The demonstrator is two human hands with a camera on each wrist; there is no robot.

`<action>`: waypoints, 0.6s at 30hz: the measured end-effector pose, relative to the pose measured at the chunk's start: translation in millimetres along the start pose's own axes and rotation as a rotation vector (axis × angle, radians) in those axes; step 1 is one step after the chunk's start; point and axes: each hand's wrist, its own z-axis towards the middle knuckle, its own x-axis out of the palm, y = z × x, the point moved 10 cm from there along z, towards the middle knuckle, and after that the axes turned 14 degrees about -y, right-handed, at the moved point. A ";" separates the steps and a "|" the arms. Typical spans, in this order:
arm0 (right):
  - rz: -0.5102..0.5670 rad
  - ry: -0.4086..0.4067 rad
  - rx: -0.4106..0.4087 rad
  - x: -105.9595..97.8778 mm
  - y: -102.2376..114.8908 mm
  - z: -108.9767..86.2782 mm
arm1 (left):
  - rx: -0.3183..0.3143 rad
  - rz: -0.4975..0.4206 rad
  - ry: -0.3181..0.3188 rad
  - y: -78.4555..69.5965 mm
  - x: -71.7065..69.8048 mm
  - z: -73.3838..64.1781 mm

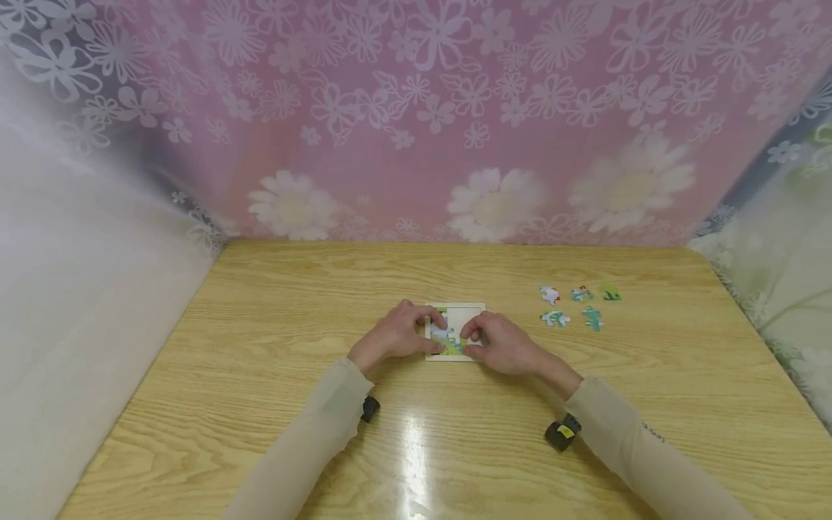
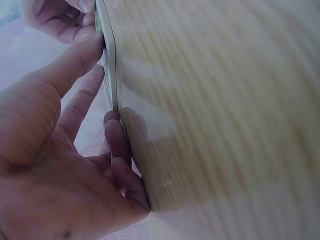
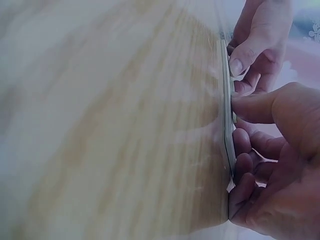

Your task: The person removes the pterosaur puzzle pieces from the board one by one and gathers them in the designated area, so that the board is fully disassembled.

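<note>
A small jigsaw puzzle tray [image 1: 464, 305] with a pale rim lies flat on the table. Joined puzzle pieces [image 1: 439, 334] cover its left side and lower part, and its upper right shows bare backing. My left hand [image 1: 399, 334] spans the tray's left side, thumb and forefinger stretched out over the pieces. From the right, my right hand [image 1: 503, 345] pinches a puzzle piece [image 1: 464, 342] low in the tray, the fingertips covering much of it. In the right wrist view, the right hand's other fingers [image 3: 243, 165] curl against the tray's edge.
Several loose puzzle pieces [image 1: 593, 318] lie apart in two rows to the right of the tray, on the wooden table [image 1: 312, 289]. A flowered pink curtain [image 1: 390, 144] hangs behind the table's far edge. Pale cloth borders both sides.
</note>
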 end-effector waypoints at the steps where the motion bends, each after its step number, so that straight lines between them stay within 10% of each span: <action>1: 0.002 -0.001 -0.002 0.1 -0.3 0.4 | 0.004 0.000 -0.002 -0.1 -0.2 0.2; 18: -0.074 -0.019 -0.012 2.7 1.5 2.4 | 0.001 0.016 -0.020 -0.4 0.6 2.0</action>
